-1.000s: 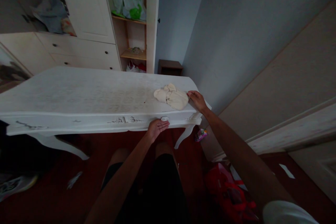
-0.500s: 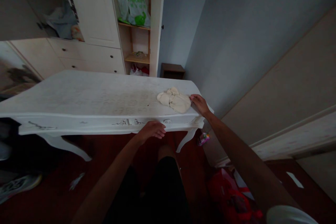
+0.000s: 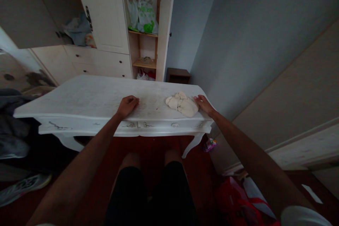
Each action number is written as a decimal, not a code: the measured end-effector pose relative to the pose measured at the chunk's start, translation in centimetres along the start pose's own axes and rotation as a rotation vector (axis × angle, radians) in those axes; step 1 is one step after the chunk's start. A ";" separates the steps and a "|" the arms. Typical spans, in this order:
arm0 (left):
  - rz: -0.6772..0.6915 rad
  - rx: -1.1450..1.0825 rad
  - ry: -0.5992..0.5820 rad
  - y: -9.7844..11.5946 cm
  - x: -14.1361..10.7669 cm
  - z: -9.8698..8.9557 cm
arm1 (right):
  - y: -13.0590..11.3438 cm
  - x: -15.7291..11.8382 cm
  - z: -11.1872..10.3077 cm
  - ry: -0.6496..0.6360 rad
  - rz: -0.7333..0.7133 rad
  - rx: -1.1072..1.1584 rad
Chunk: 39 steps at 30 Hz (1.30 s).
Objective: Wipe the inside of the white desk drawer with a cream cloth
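Note:
A cream cloth bundle [image 3: 184, 105], folded and knotted-looking, lies near the right end of the white table [image 3: 92, 95]. My right hand [image 3: 202, 103] rests at the right edge of the bundle, fingers loosely apart and holding nothing I can see. Over the middle of the tabletop is my left hand [image 3: 128, 106], its fingers curled together; whatever they may hold is hidden. Grey marks show on the table's surface around my left hand.
Behind the table stands a white wardrobe [image 3: 106, 17] with open doors and plastic bags [image 3: 147, 14] on a shelf. A small brown cabinet [image 3: 178, 74] is in the corner. Red bags [image 3: 233, 197], a pink box [image 3: 210, 144] and a shoe [image 3: 25, 187] are on the floor.
My left hand has moved up and left, from the table's front edge to above its top, and its fingers have curled. My right hand stays beside the bundle. The view has shifted slightly.

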State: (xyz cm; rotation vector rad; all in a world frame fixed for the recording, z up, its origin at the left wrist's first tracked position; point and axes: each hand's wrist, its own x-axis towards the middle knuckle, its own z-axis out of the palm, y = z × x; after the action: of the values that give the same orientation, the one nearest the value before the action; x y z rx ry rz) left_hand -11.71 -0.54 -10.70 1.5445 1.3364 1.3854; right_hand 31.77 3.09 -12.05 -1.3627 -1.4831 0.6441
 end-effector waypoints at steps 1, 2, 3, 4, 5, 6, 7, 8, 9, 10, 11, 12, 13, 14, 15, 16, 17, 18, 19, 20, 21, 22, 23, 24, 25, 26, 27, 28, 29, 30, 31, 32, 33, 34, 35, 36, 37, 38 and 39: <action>-0.008 -0.004 0.002 -0.2 0.1 0.0 | -0.9 0.3 0.5 -0.021 -0.008 -0.078; -0.025 -0.018 0.008 -0.3 0.2 0.1 | -1.9 0.5 1.2 -0.052 -0.016 -0.167; -0.045 -0.038 0.011 -0.4 0.3 0.1 | -2.9 0.6 2.0 -0.109 -0.052 -0.259; -0.064 -0.055 0.011 -0.3 0.4 0.2 | -4.0 0.7 2.9 -0.187 -0.094 -0.353; -0.076 -0.068 0.005 -0.3 0.5 0.2 | -5.1 0.7 3.8 -0.272 -0.121 -0.443; -0.079 -0.077 -0.003 -0.2 0.5 0.2 | -6.0 0.7 4.6 -0.357 -0.133 -0.527; -0.077 -0.083 -0.011 -0.2 0.5 0.1 | -6.9 0.6 5.4 -0.436 -0.141 -0.604; -0.072 -0.092 -0.015 -0.1 0.5 0.1 | -7.6 0.5 6.0 -0.494 -0.147 -0.674; -0.069 -0.106 -0.012 -0.1 0.5 0.1 | -8.2 0.2 6.5 -0.522 -0.154 -0.735; -0.070 -0.124 -0.005 -0.1 0.5 0.1 | -8.6 -0.2 6.9 -0.522 -0.166 -0.784; -0.074 -0.143 0.004 -0.2 0.5 0.0 | -9.0 -0.8 7.2 -0.496 -0.187 -0.818; -0.082 -0.162 0.018 -0.2 0.5 0.0 | -9.3 -1.6 7.5 -0.456 -0.219 -0.836; -0.092 -0.181 0.031 -0.2 0.5 0.1 | -9.6 -2.7 7.7 -0.412 -0.266 -0.841; -0.102 -0.197 0.045 -0.3 0.5 0.1 | -9.7 -4.0 7.9 -0.373 -0.329 -0.835; -0.110 -0.208 0.055 -0.3 0.5 0.1 | -9.9 -5.6 8.3 -0.349 -0.408 -0.826; -0.115 -0.213 0.061 -0.3 0.5 0.1 | -9.9 -7.4 8.7 -0.318 -0.499 -0.823; -0.116 -0.211 0.066 -0.3 0.5 0.2 | -9.8 -9.3 9.3 -0.304 -0.591 -0.827; -0.113 -0.206 0.069 -0.3 0.5 0.2 | -9.6 -11.3 10.0 -0.300 -0.675 -0.832; -0.108 -0.197 0.070 -0.3 0.5 0.2 | -9.4 -13.2 10.8 -0.335 -0.773 -0.837; -0.101 -0.187 0.069 -0.2 0.4 0.2 | -9.0 -14.8 11.8 -0.378 -0.869 -0.839; -0.095 -0.178 0.066 -0.3 0.4 0.3 | -8.6 -16.1 12.9 -0.414 -0.948 -0.845; -0.091 -0.171 0.063 -0.3 0.3 0.3 | -8.2 -17.1 14.1 -0.441 -1.017 -0.848; -0.087 -0.166 0.060 -0.3 0.3 0.3 | -7.7 -17.7 15.4 -0.459 -1.069 -0.848; -0.083 -0.161 0.058 -0.4 0.2 0.3 | -7.2 -17.9 16.6 -0.465 -1.102 -0.848; -0.079 -0.157 0.057 -0.4 0.2 0.3 | -6.8 -17.9 17.9 -0.469 -1.111 -0.853; -0.075 -0.153 0.058 -0.5 0.1 0.2 | -6.3 -17.5 19.0 -0.470 -1.096 -0.863; -0.073 -0.151 0.059 -0.5 0.1 0.2 | -5.9 -17.1 19.9 -0.477 -1.073 -0.872; -0.072 -0.153 0.061 -0.5 0.0 0.2 | -5.5 -16.6 20.7 -0.488 -1.051 -0.876; -0.073 -0.158 0.063 -0.6 0.0 0.2 | -5.2 -16.2 21.3 -0.502 -1.038 -0.872; -0.073 -0.166 0.064 -0.6 0.0 0.2 | -4.8 -15.8 21.7 -0.517 -1.040 -0.862; -0.072 -0.175 0.064 -0.5 0.0 0.2 | -4.5 -15.6 21.9 -0.530 -1.050 -0.849; -0.068 -0.182 0.065 -0.5 0.0 0.2 | -4.3 -15.4 22.0 -0.541 -1.066 -0.837; -0.062 -0.184 0.063 -0.5 0.0 0.2 | -4.0 -15.4 21.8 -0.549 -1.083 -0.830; -0.053 -0.181 0.059 -0.5 0.0 0.1 | -3.7 -15.4 21.6 -0.557 -1.098 -0.829; -0.045 -0.176 0.056 -0.5 0.0 0.1 | -3.4 -15.4 21.2 -0.566 -1.110 -0.832; -0.042 -0.171 0.054 -0.5 0.1 0.1 | -3.0 -15.5 20.7 -0.576 -1.115 -0.838; -0.041 -0.166 0.051 -0.5 0.1 0.1 | -2.5 -15.6 20.2 -0.583 -1.111 -0.846; -0.040 -0.162 0.049 -0.5 0.1 0.1 | -2.0 -15.7 19.6 -0.587 -1.096 -0.854; -0.040 -0.159 0.047 -0.5 0.1 0.1 | -1.3 -15.9 18.9 -0.586 -1.071 -0.862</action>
State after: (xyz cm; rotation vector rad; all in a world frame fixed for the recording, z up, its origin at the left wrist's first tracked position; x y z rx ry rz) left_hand -11.79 -0.31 -11.15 1.3814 1.2456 1.4739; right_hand 12.46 -7.97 -22.78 -0.6951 -2.8164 -0.3965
